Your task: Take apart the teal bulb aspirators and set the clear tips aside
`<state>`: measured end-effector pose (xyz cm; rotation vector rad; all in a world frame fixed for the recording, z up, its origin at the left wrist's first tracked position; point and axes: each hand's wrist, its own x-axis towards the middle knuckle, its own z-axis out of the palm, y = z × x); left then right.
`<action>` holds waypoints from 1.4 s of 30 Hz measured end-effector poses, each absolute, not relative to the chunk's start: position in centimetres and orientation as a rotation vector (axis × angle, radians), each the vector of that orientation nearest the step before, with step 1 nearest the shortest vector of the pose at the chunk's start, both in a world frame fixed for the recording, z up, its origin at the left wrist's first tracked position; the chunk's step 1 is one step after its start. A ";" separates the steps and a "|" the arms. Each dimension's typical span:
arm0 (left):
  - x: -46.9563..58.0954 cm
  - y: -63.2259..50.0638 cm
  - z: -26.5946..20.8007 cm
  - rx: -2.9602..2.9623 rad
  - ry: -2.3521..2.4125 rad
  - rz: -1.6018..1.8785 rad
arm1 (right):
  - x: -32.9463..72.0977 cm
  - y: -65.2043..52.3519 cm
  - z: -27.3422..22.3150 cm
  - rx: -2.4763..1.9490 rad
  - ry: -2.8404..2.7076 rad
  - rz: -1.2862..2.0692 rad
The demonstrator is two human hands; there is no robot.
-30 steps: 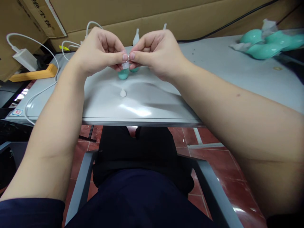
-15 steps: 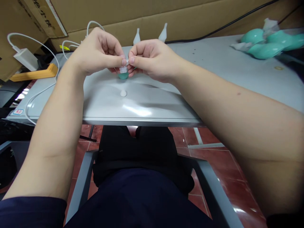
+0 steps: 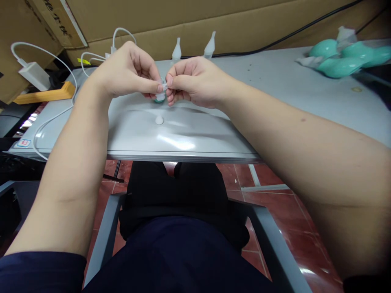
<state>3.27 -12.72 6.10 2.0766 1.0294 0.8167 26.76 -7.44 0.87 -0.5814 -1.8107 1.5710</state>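
Observation:
My left hand (image 3: 128,75) and my right hand (image 3: 195,81) meet above the grey table (image 3: 275,85). Between their thumbs and forefingers they pinch a small clear plastic piece (image 3: 163,86). Just below the fingers a teal bulb (image 3: 159,99) peeks out, mostly hidden by the hands. A small white cap (image 3: 159,120) lies on the table in front of the hands. Two white pointed nozzles (image 3: 176,51) (image 3: 209,47) stand upright behind the hands.
A pile of teal bulbs in clear wrapping (image 3: 339,61) lies at the far right. White cables and a charger (image 3: 30,75) sit at the left beside a yellow block (image 3: 45,94). Cardboard (image 3: 214,16) backs the table. A black cable (image 3: 290,34) runs along it.
Both hands have sunk a little toward the table, and my right hand has drawn left and down, uncovering the second white nozzle behind it. The teal bulb is more hidden now.

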 end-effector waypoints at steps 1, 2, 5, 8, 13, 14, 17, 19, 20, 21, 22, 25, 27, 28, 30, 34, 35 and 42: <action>3.3 -12.8 6.2 2.071 1.048 0.802 | 26.8 -7.5 0.9 -0.587 -1.803 1.584; 3.3 -12.9 6.2 2.065 1.069 0.797 | 26.7 -7.5 0.9 -0.590 -1.796 1.596; 3.3 -12.9 6.2 2.067 1.117 0.791 | 26.7 -7.5 0.8 -0.587 -1.776 1.616; 3.1 -12.6 6.2 2.102 1.114 0.798 | 26.5 -7.6 0.8 -0.599 -1.771 1.623; 3.0 -12.4 6.2 2.117 1.106 0.760 | 26.4 -7.7 0.8 -0.621 -1.789 1.623; 3.1 -12.4 6.2 2.114 1.100 0.760 | 26.4 -7.7 0.8 -0.626 -1.796 1.621; 3.1 -12.5 6.3 2.109 1.098 0.758 | 26.4 -7.7 0.7 -0.641 -1.813 1.612; 3.1 -12.4 6.4 2.113 1.117 0.736 | 26.4 -7.7 0.5 -0.645 -1.819 1.612; 3.1 -12.3 6.4 2.120 1.125 0.728 | 26.4 -7.6 0.4 -0.643 -1.822 1.612; 3.0 -12.2 6.3 2.130 1.131 0.723 | 26.4 -7.6 0.4 -0.639 -1.825 1.610; 2.9 -12.0 6.3 2.142 1.136 0.719 | 26.4 -7.5 0.3 -0.635 -1.829 1.607; 2.7 -11.5 6.1 2.171 1.157 0.671 | 26.5 -7.5 0.3 -0.639 -1.852 1.584; 2.6 -11.3 6.0 2.170 1.167 0.639 | 26.6 -7.5 0.3 -0.651 -1.867 1.568; 2.6 -11.2 6.0 2.165 1.166 0.636 | 26.6 -7.5 0.4 -0.657 -1.872 1.561; 2.6 -11.3 6.1 2.146 1.159 0.646 | 26.6 -7.6 0.5 -0.666 -1.876 1.549; 2.8 -11.4 6.1 2.082 1.180 0.635 | 26.6 -7.8 0.8 -0.666 -1.901 1.498; 2.8 -11.4 6.1 2.070 1.182 0.626 | 26.6 -7.8 0.9 -0.658 -1.917 1.474; 2.8 -11.5 5.9 2.112 1.199 0.596 | 26.9 -7.8 0.6 -0.600 -1.976 1.322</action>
